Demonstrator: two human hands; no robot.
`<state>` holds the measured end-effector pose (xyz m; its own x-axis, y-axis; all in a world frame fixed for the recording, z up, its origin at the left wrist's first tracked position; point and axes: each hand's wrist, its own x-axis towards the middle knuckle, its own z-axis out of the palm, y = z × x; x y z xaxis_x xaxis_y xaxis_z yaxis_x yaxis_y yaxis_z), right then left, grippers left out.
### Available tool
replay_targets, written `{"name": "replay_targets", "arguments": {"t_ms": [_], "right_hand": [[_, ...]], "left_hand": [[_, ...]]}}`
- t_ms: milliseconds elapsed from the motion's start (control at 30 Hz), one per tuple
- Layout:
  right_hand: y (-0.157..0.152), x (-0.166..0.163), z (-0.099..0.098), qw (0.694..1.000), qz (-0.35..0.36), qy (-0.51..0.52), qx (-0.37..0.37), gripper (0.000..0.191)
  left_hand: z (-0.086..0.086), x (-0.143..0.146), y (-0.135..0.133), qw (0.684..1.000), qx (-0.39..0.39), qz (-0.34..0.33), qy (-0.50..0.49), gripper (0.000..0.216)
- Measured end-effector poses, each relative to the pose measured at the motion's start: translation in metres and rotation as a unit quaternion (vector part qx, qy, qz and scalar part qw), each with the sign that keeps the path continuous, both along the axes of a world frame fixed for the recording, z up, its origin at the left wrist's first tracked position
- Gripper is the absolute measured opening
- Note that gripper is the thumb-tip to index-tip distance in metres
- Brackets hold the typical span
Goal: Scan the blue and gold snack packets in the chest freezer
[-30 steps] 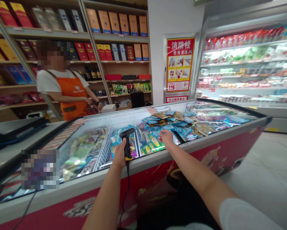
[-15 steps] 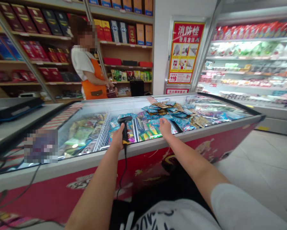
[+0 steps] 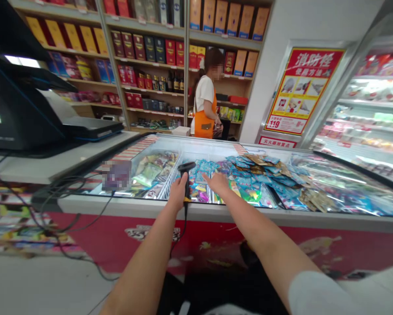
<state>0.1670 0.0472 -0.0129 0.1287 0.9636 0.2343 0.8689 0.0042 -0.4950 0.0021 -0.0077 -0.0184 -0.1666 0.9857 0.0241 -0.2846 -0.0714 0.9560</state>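
My left hand (image 3: pixel 177 192) is wrapped around the handle of a black and yellow barcode scanner (image 3: pixel 186 175), held upright above the near edge of the chest freezer (image 3: pixel 216 211). From the scanner's base a cable hangs down the freezer's front. To its right, my right hand (image 3: pixel 218 183) is over the packets with its index finger stretched out to the left; its other fingers are partly hidden, and I see nothing held. Below that fingertip are blue packets (image 3: pixel 201 168). A pile of blue and brown packets (image 3: pixel 265 168) lies right of the hand.
A wire basket divider (image 3: pixel 172 181) separates green bags (image 3: pixel 148 175) from the packets. At left, a dark checkout machine (image 3: pixel 22 105) stands on a counter, with loose cables (image 3: pixel 60 197) below. A person in an orange apron (image 3: pixel 204 122) stands behind the freezer, before stocked shelves.
My view has turned left, bringing the checkout machine into sight. My right hand has moved left, closer to the scanner, and its index finger now extends. The scanner stays in my left hand.
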Motion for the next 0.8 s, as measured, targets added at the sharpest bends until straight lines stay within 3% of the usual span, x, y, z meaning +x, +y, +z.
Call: {"name": "replay_targets", "arguments": {"t_ms": [200,300,500,633,700,800], "right_hand": [[0.019,-0.027,-0.005,0.999,-0.037,0.004,-0.017,0.069],[0.031,-0.019,-0.012,0.994,-0.021,0.103,-0.026,0.067],[0.042,0.012,-0.028,0.942,-0.009,0.306,0.136,0.049],[0.039,0.022,-0.034,0.900,-0.010,0.408,0.153,0.053],[0.035,0.024,-0.032,0.886,-0.001,0.433,0.165,0.051],[0.026,0.026,-0.024,0.892,-0.002,0.406,0.198,0.045]], "left_hand": [[-0.002,0.001,-0.001,1.000,0.005,-0.009,-0.014,0.054],[-0.002,0.001,-0.001,1.000,-0.005,-0.016,-0.010,0.053],[0.000,0.000,-0.002,1.000,-0.014,-0.020,-0.005,0.051],[0.000,0.000,-0.003,1.000,-0.010,-0.016,0.003,0.055],[-0.001,0.000,-0.002,1.000,-0.002,-0.014,0.004,0.056],[-0.003,-0.002,-0.001,1.000,0.005,-0.015,0.011,0.057]]}}
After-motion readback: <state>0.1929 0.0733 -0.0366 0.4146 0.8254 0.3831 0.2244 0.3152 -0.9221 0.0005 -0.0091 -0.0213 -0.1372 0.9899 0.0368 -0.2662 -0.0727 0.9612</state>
